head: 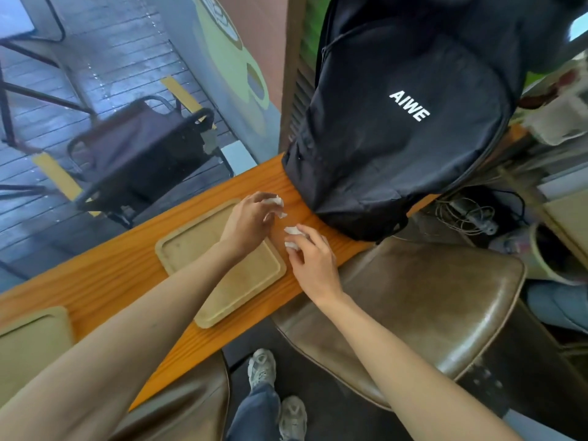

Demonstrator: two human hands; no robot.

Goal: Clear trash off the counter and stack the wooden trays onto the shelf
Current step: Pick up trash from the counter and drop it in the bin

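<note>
Head view looks down on a narrow orange wooden counter that runs from the lower left up toward the upper right. A wooden tray lies flat on it, its long axis running roughly across the counter's width, one short end near the window side and the other at the near edge. A second tray shows at the left edge, only partly in frame.

The left hand reaches over the far corner of the first tray, fingers curled around a crumpled white paper scrap; another small white bit shows just below those fingers, and whether it is a separate piece cannot be told. The right hand is just beside the tray's right edge, fingertips pinched on more crumpled white paper that sits on the bare counter between the tray and a black backpack. The backpack stands upright at the counter's far end, white letters on its front.

Two brown leather stools sit under the near edge, and the person's sneakers are on the dark floor between them.
</note>
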